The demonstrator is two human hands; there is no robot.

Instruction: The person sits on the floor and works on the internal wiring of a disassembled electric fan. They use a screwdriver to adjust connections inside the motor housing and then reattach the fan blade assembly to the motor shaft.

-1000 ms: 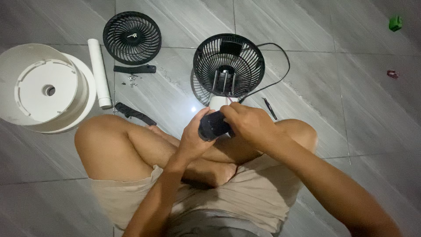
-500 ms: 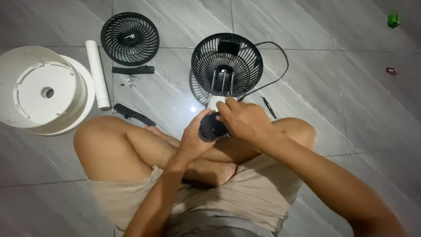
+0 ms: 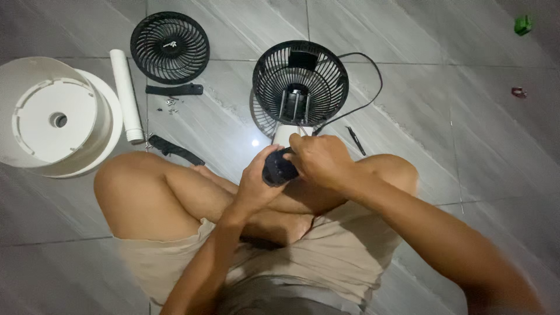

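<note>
I sit cross-legged on a grey tiled floor. My left hand (image 3: 258,186) and my right hand (image 3: 318,160) both grip a small black round part (image 3: 278,169) above my knees. Just beyond my hands stands a black fan rear grille (image 3: 300,79) on a white base (image 3: 286,133), with a black cord (image 3: 367,93) looping off its right side. What the black part is exactly stays hidden under my fingers.
A black front grille (image 3: 169,46) lies at the far left, with a white tube (image 3: 126,95), a large white round base (image 3: 55,122), two black strips (image 3: 174,90) (image 3: 175,150) and small screws (image 3: 170,102) near it. Black tweezers (image 3: 354,140) lie to the right.
My hands have stayed on the black part, with the right fingers shifting slightly over it. The view has drifted a little.
</note>
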